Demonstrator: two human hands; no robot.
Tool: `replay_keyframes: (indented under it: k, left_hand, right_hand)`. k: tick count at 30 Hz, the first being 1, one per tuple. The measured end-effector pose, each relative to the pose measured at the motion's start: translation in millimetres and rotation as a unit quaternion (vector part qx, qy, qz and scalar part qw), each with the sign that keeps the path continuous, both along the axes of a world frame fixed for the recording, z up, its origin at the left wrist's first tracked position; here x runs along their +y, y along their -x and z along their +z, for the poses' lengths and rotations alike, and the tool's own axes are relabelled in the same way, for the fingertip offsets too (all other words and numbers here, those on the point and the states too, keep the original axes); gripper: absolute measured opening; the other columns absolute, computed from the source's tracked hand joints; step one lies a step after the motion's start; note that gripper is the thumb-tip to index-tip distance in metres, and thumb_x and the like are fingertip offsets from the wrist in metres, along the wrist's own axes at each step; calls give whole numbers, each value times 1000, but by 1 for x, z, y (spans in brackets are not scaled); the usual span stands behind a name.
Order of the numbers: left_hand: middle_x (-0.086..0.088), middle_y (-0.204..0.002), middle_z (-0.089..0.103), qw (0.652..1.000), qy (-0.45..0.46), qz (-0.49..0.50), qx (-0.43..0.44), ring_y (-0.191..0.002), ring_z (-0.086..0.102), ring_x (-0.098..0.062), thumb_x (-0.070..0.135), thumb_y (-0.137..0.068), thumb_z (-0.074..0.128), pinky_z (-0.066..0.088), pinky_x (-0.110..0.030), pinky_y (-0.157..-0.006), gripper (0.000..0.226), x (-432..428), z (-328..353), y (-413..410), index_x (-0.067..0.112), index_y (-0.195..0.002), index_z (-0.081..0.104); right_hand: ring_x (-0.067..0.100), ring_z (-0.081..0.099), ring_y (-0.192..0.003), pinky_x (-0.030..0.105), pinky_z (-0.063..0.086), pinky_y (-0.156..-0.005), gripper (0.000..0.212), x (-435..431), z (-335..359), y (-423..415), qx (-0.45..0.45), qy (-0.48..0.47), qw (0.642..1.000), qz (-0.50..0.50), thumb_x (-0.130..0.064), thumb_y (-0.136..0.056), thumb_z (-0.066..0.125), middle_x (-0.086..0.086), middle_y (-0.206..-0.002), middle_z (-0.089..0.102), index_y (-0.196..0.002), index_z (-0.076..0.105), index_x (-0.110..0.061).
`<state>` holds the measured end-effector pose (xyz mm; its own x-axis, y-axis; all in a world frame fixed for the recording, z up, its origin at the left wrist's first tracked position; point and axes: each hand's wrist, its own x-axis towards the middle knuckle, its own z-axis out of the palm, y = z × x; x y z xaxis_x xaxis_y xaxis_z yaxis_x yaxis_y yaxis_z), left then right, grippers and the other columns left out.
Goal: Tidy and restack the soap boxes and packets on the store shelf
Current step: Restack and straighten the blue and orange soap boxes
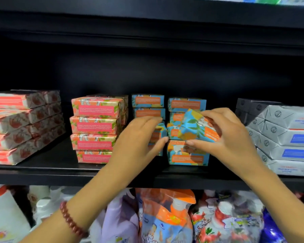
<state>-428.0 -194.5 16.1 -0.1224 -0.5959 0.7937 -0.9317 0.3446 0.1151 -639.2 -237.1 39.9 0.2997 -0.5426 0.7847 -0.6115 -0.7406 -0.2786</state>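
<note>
Scene: A dark store shelf [60,172] is shown from the front, with soap boxes stacked in a row and two bare hands reaching in at the centre of the frame.
Held box: A blue and orange soap box [198,128] is held tilted just right of centre, in front of the right blue stack [187,104], and has not yet been laid flat.
Right hand: The right hand [233,137] is closed round the blue and orange soap box, with fingers on its upper edge and the thumb under its lower edge.
Left hand: The left hand [139,137] is laid against the left blue stack [148,100], with fingers fairly straight and the thumb below. Whether a box is gripped cannot be told.
Step in hand: The tilted box is judged to be on its way onto the right blue stack. It is best levelled first, then lowered flat with its edges lined up with the box beneath and its orange label turned forward. The neighbouring stack should be steadied meanwhile.
Materials: The boxes are flat, rectangular and wrapped in thin printed paper with folded ends, slightly creased and faintly glossy.
Neighbours: A pink floral stack [95,123] stands left of centre, and a skewed red and white stack [16,127] sits at far left. Grey boxes [288,134] are piled at the right edge.
Below: Soft, shiny refill pouches [165,216] are seen along the bottom of the frame.
</note>
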Motion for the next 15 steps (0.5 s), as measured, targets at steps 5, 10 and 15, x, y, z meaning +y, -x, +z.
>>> replay_keyframes:
  k: [5,10,15]
  left_hand:
    - [3,-134,51,986,-136,82,-56,-124,44,-14,63,-82,55,40,-29,-97,68,-44,19,-6,21,-135,47]
    - [4,-125,51,972,-196,112,-74,-116,45,-15,75,-71,54,42,-29,-86,77,-59,23,-11,25,-129,52]
    - [11,-102,42,961,-245,108,-69,-96,45,-12,75,-65,61,38,-25,-72,73,-58,32,-11,30,-122,52]
  right_hand:
    - [13,49,-97,19,38,-75,76,8,-17,33,-15,-19,1000,-16,-61,-53,64,-4,-106,49,-114,59,-16]
    - [8,48,-95,17,41,-73,76,14,-30,48,-25,-29,999,-24,-63,-53,64,-6,-106,50,-115,59,-19]
    - [7,47,-93,19,42,-72,77,11,-37,51,-23,-39,999,-30,-64,-53,62,-6,-105,49,-115,59,-18]
